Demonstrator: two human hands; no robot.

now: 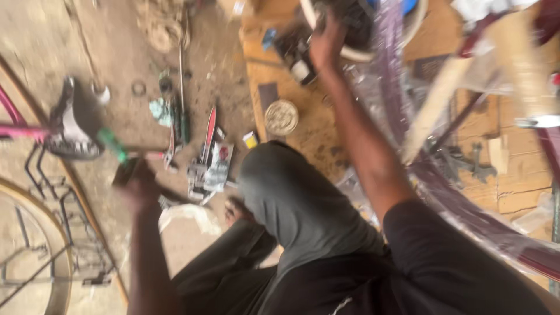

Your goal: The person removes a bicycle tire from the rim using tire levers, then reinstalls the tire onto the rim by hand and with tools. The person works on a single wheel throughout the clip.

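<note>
Looking down from head height, the left hand (139, 185) is closed around a tool with a green handle (112, 144), held out over the dirt floor (41, 41) near a bike saddle (73, 125). It looks like a screwdriver or similar, but blur hides the tip. I'd guess it's light and stiff, with a plastic grip that won't slip much, so wrapping the fist round the handle is the sensible hold.

The right hand (326, 44) is stretched far forward to a white tub (373, 55) full of dark parts, sitting at the top of a wooden board (303, 140). Fingers are curled at the rim, but I can't tell if they're pinching anything. A round tin lid (282, 117) lies near the board's edge.
</note>
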